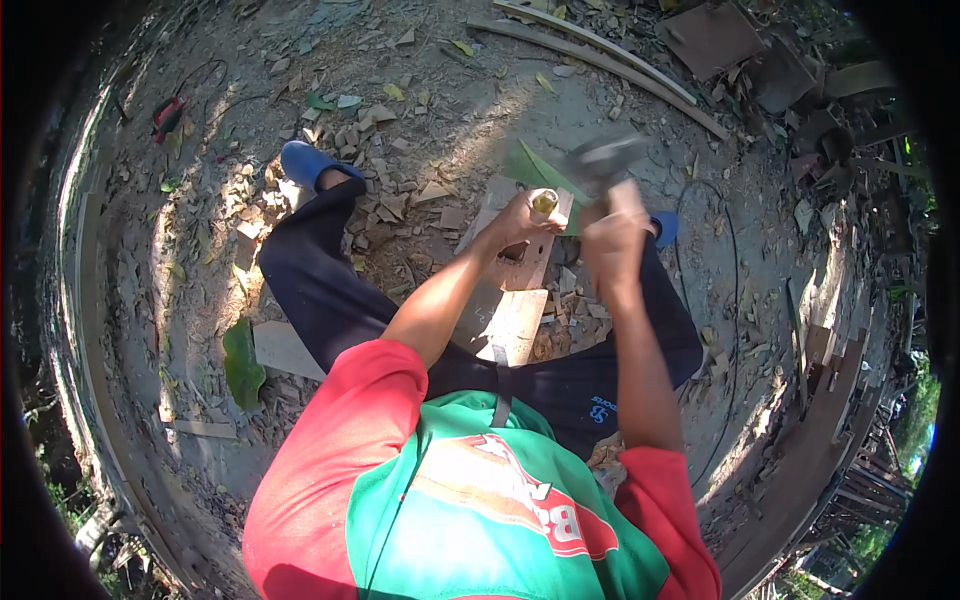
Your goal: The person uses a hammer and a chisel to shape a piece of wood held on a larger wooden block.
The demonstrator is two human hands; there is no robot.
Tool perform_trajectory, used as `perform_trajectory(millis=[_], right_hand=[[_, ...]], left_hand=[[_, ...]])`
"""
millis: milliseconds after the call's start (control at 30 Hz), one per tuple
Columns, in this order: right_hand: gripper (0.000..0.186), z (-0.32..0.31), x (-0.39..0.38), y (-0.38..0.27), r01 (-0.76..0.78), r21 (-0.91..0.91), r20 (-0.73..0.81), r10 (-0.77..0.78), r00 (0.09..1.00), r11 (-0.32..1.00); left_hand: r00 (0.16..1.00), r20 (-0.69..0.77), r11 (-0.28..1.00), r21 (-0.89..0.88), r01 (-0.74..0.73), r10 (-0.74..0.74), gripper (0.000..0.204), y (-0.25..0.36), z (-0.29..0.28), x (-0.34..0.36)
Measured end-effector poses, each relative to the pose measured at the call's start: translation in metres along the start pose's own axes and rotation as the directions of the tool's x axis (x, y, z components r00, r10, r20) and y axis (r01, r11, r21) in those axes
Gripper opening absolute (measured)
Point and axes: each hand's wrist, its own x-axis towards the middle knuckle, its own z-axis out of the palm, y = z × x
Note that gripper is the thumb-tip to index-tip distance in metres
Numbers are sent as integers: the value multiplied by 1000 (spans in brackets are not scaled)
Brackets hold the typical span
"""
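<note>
A wooden board [519, 312] lies on the ground between my legs, with a dark cut-out hole [514, 252] in it. My left hand [517, 222] is closed around an upright chisel [544, 202]. Only the round, yellowish end of its handle shows; the blade is hidden below my fist. Just to the right, my right hand [612, 243] grips a hammer [606, 158]. The hammer's dark head is smeared by motion and sits above and right of the chisel, apart from it. A green leaf [548, 172] lies behind the board's far end.
Wood chips and offcuts [375, 125] litter the ground around the board. Two long wooden strips [610, 60] lie at the far side. A black cable [737, 260] runs along the right, and a red tool [168, 117] lies far left. Planks [800, 470] are at the right edge.
</note>
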Motion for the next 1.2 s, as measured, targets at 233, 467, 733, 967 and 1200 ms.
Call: perform_trajectory(millis=[233,467,733,967,1200], right_hand=[[26,-54,-103,-22,-655,105,525,518,676,748],[29,-9,-188,-37,-419,-408,739,563,369,811],[31,-11,-201,-26,-410,-353,763,512,393,841],[33,-9,-194,-23,-408,-377,768,527,364,831],[32,-9,-193,-31,-393,-402,756,542,367,827]], left_hand=[[996,-17,982,171,-80,84,30,-2,-6,-90],[967,-228,989,60,132,-115,24,-3,-9,14],[979,-202,999,19,39,-35,29,56,-60,-46],[946,-323,974,223,40,35,40,76,-46,-18],[954,-293,994,110,-23,55,41,34,-10,9]])
